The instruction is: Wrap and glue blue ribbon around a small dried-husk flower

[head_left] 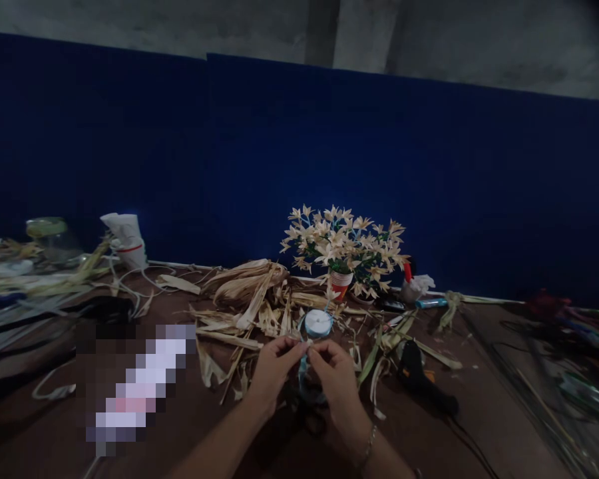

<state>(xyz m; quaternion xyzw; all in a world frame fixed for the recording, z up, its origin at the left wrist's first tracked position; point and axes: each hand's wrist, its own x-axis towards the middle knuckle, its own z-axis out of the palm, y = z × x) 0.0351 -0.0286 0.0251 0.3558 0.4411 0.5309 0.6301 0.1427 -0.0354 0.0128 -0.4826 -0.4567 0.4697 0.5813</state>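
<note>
My left hand (pixel 275 366) and my right hand (pixel 333 367) meet over the table, thumbs and fingertips pinched close together. Between them a light-blue strip of tape (pixel 303 370) hangs down, and both hands appear closed on it. The fingertips hide the pinched part. Just beyond the fingers lies a white roll with a light-blue edge (pixel 318 322). A single pale flower (pixel 331 293) on a blue stem shows behind the roll. Dry corn husks (pixel 249 289) are spread around and behind my hands.
A bunch of pale husk flowers (pixel 347 239) stands in a red-and-white cup (pixel 340 285) at the back. To the right lies a black glue gun (pixel 422 379) with its cord. Left are a blurred-out object (pixel 144 386) and cables. A blue partition (pixel 229 153) rises behind.
</note>
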